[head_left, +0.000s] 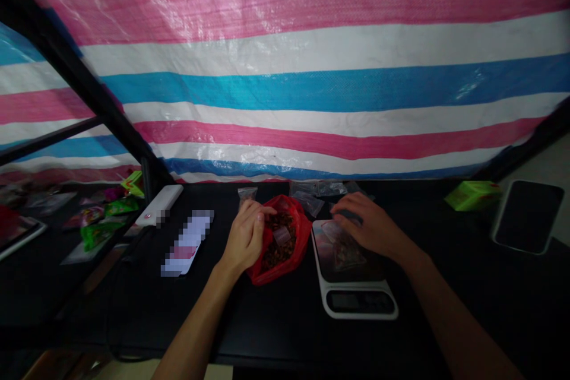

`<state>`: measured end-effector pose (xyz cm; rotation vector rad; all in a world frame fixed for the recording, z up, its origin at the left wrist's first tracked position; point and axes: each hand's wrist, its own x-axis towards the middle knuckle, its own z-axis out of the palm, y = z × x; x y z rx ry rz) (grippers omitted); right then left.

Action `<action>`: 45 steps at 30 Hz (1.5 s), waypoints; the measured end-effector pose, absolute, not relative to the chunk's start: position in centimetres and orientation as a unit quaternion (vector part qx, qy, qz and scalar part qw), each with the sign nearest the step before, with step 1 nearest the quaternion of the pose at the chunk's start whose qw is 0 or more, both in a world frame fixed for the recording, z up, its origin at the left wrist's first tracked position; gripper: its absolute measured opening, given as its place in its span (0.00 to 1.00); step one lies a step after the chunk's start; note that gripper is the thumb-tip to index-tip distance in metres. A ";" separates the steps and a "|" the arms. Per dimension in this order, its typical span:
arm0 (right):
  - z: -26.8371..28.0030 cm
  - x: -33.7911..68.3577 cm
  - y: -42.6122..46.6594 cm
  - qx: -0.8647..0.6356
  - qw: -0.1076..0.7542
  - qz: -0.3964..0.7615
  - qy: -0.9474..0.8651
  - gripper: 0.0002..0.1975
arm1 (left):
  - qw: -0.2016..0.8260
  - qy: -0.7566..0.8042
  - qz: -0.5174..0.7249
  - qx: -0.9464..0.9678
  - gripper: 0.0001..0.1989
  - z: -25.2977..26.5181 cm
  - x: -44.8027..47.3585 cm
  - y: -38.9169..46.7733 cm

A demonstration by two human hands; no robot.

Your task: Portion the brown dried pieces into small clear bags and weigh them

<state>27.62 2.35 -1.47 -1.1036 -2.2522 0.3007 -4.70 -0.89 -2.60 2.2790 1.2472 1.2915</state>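
A red plastic bag (291, 267) stands with its mouth wide on the black table, holding many small brown pieces and a small clear packet (281, 236). My left hand (248, 234) is at the bag's left rim, fingers curled over its edge. To the right lies a white kitchen scale (327, 291) with a dark top. On the scale rests a small clear zip bag (347, 254) with brownish contents. Above its upper part hovers my right hand (365, 222), thumb and fingers stretched out and apart; whether it touches the zip bag is unclear.
Several clear zip bags (307, 199) lie behind the red bag. Left of it are a lit phone (189, 243) and a white power strip (162, 205). Green packets (98, 234) lie farther left. A green box (472, 195) and a dark-screened device (528, 217) stand right. Striped sheeting (312, 89) hangs behind.
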 end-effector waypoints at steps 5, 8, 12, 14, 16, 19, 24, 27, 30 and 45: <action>-1.0 27.5 2.0 -0.404 0.300 0.131 -0.854 0.07 | 0.133 0.421 0.447 0.778 0.21 -2.8 -4.7 -0.8; -0.9 27.4 1.9 -0.405 0.298 0.140 -0.853 0.06 | 0.134 0.422 0.449 0.776 0.22 -2.9 -4.7 -0.8; -0.9 27.4 1.8 -0.391 0.300 0.188 -0.849 0.04 | 0.152 0.419 0.467 0.764 0.22 -2.8 -4.7 -0.9; -0.7 27.3 1.8 -0.377 0.327 0.234 -0.834 0.07 | 0.178 0.419 0.492 0.742 0.23 -2.3 -4.2 -1.0; -0.3 27.2 1.7 -0.363 0.363 0.279 -0.812 0.11 | 0.208 0.413 0.501 0.731 0.22 -1.2 -3.1 -1.2; -0.3 26.9 1.6 -0.341 0.412 0.332 -0.778 0.13 | 0.246 0.377 0.453 0.770 0.16 0.9 -0.2 -1.7; -1.7 26.0 1.5 -0.315 0.460 0.409 -0.723 0.14 | 0.247 0.349 0.370 0.825 0.18 1.9 4.7 -2.0; -2.3 25.4 1.5 -0.343 0.484 0.430 -0.681 0.12 | 0.301 0.362 0.415 0.778 0.17 0.2 5.5 -1.4; -2.4 25.0 1.4 -0.365 0.484 0.457 -0.652 0.16 | 0.367 0.348 0.481 0.716 0.19 -1.6 4.8 -0.7; -2.7 23.8 1.0 -0.387 0.528 0.441 -0.613 0.19 | 0.563 0.335 0.570 0.495 0.16 -3.5 4.5 0.9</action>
